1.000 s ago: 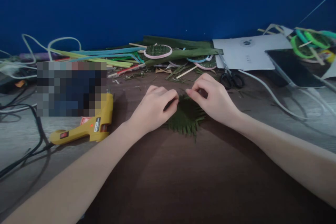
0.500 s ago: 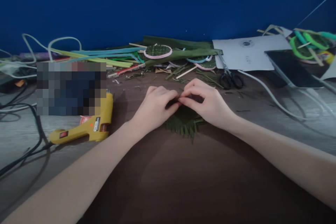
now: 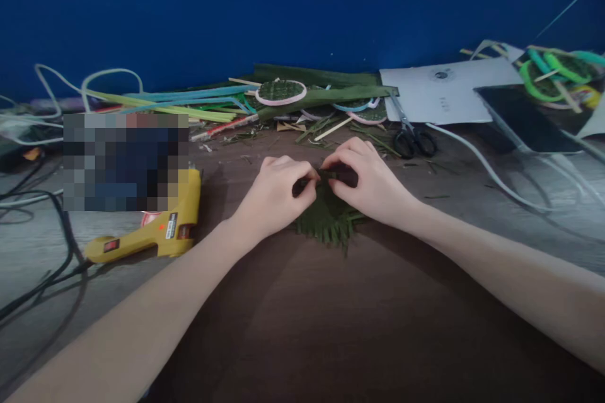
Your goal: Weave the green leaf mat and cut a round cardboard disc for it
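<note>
A dark green woven leaf piece (image 3: pixel 325 219) lies on the brown tabletop, its loose strip ends fringed toward me. Over its far edge my left hand (image 3: pixel 281 192) is closed in a pinch, thumb and forefinger together on a strip of it. Opposite, my right hand (image 3: pixel 371 179) has its thumb and forefinger curled around the same far edge, a bit of green leaf showing between them. The fingertips of both hands almost meet. My fingers cover the far part of the weave, so the exact grip is partly hidden.
A yellow glue gun (image 3: pixel 182 220) with a dark cord lies left, beside a pixelated patch. Scissors (image 3: pixel 413 141), white paper (image 3: pixel 435 101) and a phone (image 3: pixel 524 119) sit back right. Leaf strips, pipe cleaners and a pink-rimmed woven disc (image 3: pixel 281 93) line the blue wall (image 3: pixel 302 6).
My fingertips have drawn slightly apart, the right thumb and forefinger opening a little, so more of the leaf weave shows between my hands. The whole view has shifted slightly.
</note>
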Demonstrator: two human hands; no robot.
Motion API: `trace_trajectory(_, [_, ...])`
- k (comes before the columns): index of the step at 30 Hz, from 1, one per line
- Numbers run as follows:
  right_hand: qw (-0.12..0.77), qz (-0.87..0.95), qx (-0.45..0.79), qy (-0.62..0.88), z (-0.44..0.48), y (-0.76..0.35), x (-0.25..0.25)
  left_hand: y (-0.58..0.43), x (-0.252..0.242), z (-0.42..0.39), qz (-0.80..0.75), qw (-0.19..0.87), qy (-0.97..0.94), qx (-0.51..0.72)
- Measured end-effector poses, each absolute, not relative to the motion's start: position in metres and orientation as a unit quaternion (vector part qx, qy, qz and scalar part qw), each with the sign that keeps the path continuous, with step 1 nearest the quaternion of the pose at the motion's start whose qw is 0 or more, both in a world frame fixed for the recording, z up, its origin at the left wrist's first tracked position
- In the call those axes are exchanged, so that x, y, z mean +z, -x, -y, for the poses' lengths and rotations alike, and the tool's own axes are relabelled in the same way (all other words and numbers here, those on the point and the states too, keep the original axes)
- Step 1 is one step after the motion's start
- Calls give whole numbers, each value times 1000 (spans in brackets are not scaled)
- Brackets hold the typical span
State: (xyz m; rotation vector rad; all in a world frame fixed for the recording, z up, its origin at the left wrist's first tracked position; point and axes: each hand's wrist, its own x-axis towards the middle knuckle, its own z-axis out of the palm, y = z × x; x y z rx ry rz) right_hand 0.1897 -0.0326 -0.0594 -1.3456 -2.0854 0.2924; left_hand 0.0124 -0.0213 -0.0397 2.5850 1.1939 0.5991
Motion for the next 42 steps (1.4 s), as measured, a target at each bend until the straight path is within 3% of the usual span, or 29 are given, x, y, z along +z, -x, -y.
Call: trace_trajectory(42, [386, 764, 238, 459, 41, -192, -47, -10, -40, 20, -401, 154, -881, 196])
